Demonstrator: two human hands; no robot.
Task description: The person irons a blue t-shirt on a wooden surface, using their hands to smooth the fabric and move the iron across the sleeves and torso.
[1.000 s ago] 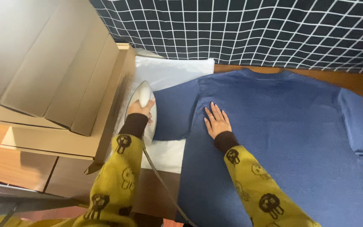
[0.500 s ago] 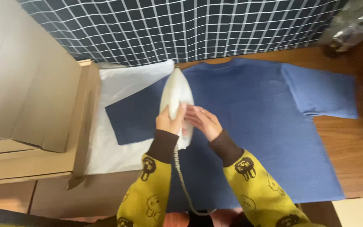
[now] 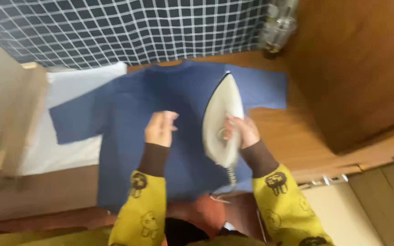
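Motion blur smears nearly everything here.

The left hand [image 3: 160, 129] is a blur over the blue shirt [image 3: 128, 118], fingers impossible to separate. The right hand [image 3: 241, 132] sits half hidden behind the white iron [image 3: 223, 120], so its grip can't be read. The shirt's near hem vanishes under the yellow sleeves [image 3: 144, 209]. At the far right, a clear bottle [image 3: 277, 25] is cut off by the top edge.
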